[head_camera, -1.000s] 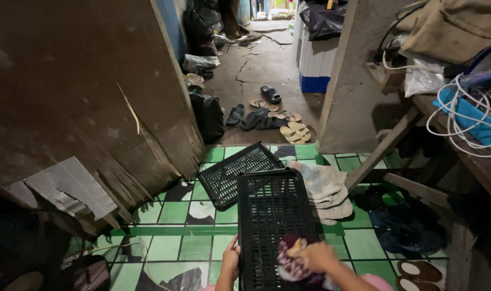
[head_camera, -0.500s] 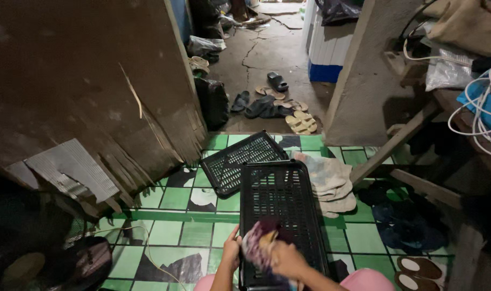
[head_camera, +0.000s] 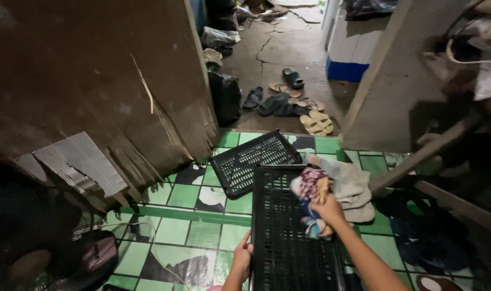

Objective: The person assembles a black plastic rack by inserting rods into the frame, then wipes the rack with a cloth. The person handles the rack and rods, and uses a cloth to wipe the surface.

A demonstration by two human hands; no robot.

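Right hand (head_camera: 327,207) gripping perhaps a patterned rag (head_camera: 310,188) over black crate (head_camera: 288,253).

It was a modest home's entryway: green tiled floor (head_camera: 202,231), worn sandals (head_camera: 315,123) scattered on cracked concrete outside, and a tattered cardboard wall (head_camera: 94,97).

Black slotted plastic crate (head_camera: 294,237): long, rectangular, lying flat on the green tiled floor, left edge gripped by left hand (head_camera: 240,261). Multicoloured patterned rag (head_camera: 312,196): crumpled, clutched in right hand (head_camera: 329,207), pressed on the crate's upper right area.
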